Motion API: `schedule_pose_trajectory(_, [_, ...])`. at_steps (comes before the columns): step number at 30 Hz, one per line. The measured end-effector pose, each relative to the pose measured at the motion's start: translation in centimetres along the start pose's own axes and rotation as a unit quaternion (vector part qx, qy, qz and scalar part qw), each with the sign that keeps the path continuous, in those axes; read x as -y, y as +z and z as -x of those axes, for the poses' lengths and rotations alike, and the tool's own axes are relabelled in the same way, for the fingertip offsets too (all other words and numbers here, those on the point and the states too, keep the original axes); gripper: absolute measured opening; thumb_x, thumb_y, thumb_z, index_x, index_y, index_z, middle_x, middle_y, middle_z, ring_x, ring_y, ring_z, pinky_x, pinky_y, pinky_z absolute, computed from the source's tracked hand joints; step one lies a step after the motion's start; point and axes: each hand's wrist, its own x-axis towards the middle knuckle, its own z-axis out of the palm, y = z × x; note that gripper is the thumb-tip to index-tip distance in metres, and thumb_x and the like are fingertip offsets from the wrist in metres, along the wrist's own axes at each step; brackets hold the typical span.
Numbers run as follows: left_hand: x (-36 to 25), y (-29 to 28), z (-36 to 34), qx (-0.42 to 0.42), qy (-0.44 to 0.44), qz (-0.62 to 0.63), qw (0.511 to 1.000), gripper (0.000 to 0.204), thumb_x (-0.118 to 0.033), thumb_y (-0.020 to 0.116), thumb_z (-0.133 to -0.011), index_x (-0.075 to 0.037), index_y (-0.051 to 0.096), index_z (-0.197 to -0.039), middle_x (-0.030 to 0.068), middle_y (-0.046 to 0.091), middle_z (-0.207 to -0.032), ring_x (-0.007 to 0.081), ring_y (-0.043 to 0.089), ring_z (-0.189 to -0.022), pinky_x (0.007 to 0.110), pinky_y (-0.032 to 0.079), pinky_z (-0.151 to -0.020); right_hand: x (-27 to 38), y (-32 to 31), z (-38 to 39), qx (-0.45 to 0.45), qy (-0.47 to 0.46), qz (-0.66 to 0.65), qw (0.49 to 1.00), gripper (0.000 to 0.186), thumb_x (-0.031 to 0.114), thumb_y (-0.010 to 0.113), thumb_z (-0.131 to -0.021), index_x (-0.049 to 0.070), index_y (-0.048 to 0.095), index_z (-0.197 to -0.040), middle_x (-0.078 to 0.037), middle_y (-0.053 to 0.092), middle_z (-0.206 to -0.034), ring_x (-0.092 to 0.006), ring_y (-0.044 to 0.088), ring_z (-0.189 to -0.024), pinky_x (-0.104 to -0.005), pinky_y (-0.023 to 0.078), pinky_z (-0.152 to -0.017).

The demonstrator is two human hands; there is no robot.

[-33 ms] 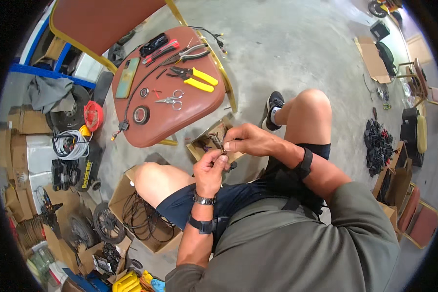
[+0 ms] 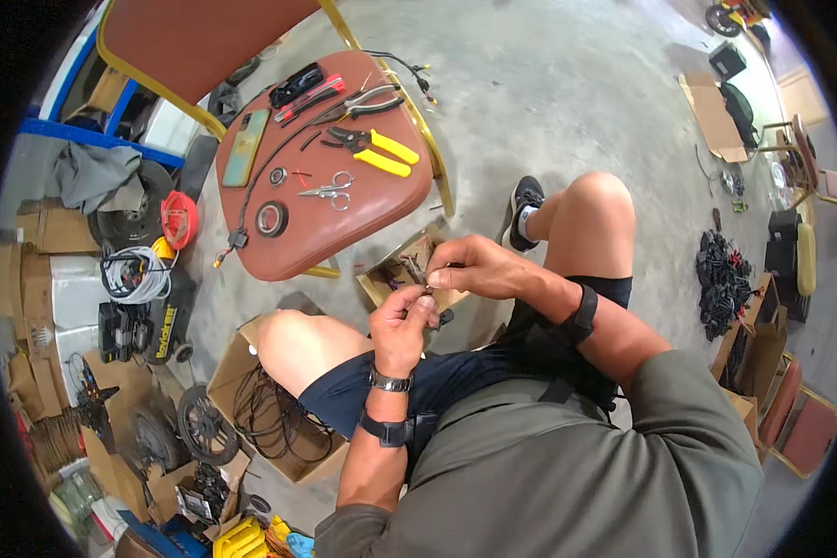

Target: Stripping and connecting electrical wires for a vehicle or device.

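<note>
My left hand [image 2: 402, 321] is closed, thumb against fingers, on a thin dark cable. A black end piece [image 2: 445, 317] sticks out beside its fingers, seemingly part of that cable. My right hand [image 2: 470, 267] pinches at the same spot from above, its fingertips meeting the left ones; the tiny piece between them is too small to make out. Just beyond both hands, a small open cardboard box [image 2: 378, 286] stands on the floor with thin bits inside. Ahead on the chair seat [image 2: 344, 219] lie yellow-handled wire strippers [image 2: 381, 153], scissors [image 2: 330, 192], pliers [image 2: 374, 100] and tape rolls [image 2: 272, 219].
Also on the seat are a phone [image 2: 245, 149], a red utility knife [image 2: 311, 99] and a long dark cable [image 2: 251, 191]. By my left knee sits a cardboard box [image 2: 228, 372] of black cables. Wheels, boxes and a coiled cable [image 2: 138, 276] crowd the left; a black cable heap [image 2: 724, 284] lies right.
</note>
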Motion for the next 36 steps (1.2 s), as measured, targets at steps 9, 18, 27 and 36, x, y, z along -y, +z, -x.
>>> schedule_pose_trajectory(9, [-0.2, -0.3, -0.9, -0.030, -0.048, 0.107, 0.993, 0.015, -0.013, 0.059, -0.092, 0.000, 0.063, -0.100, 0.0029, 0.055, -0.066, 0.0093, 0.046, -0.053, 0.022, 0.033, -0.047, -0.4, -0.5, 0.1, -0.075, -0.010, -0.171, 0.982, 0.028, 0.013, 0.064, -0.088, 0.001, 0.062, -0.113, 0.002, 0.061, -0.086, -0.0045, 0.051, -0.072, -0.0207, 0.041, -0.063])
schedule_pose_trajectory(18, [-0.2, -0.3, -1.2, 0.004, -0.067, 0.155, 0.986, 0.014, -0.009, 0.060, -0.091, 0.001, 0.063, -0.099, 0.0043, 0.059, -0.070, 0.0086, 0.048, -0.052, 0.021, 0.035, -0.045, -0.2, -0.1, 0.0, -0.075, 0.015, -0.107, 0.991, 0.021, 0.014, 0.063, -0.089, 0.000, 0.066, -0.105, -0.004, 0.068, -0.086, -0.0070, 0.058, -0.071, -0.0234, 0.049, -0.064])
schedule_pose_trajectory(27, [0.4, 0.0, -0.9, 0.013, -0.053, 0.096, 0.994, 0.010, -0.008, 0.063, -0.089, -0.001, 0.062, -0.097, 0.0058, 0.062, -0.074, 0.0118, 0.056, -0.057, 0.024, 0.044, -0.049, -0.2, 0.0, 0.0, -0.090, 0.012, -0.028, 0.995, 0.018, 0.016, 0.060, -0.091, -0.002, 0.064, -0.093, -0.001, 0.060, -0.074, -0.0079, 0.054, -0.065, -0.0238, 0.044, -0.059])
schedule_pose_trajectory(36, [0.9, 1.4, -0.4, 0.007, -0.012, -0.055, 0.998, 0.010, -0.003, 0.063, -0.088, 0.003, 0.063, -0.096, 0.0031, 0.064, -0.079, 0.0088, 0.059, -0.070, 0.024, 0.049, -0.063, 0.7, -0.5, 0.4, -0.079, 0.006, 0.002, 0.997, 0.018, 0.016, 0.061, -0.091, -0.002, 0.063, -0.088, -0.001, 0.058, -0.071, -0.0078, 0.052, -0.064, -0.0242, 0.044, -0.057])
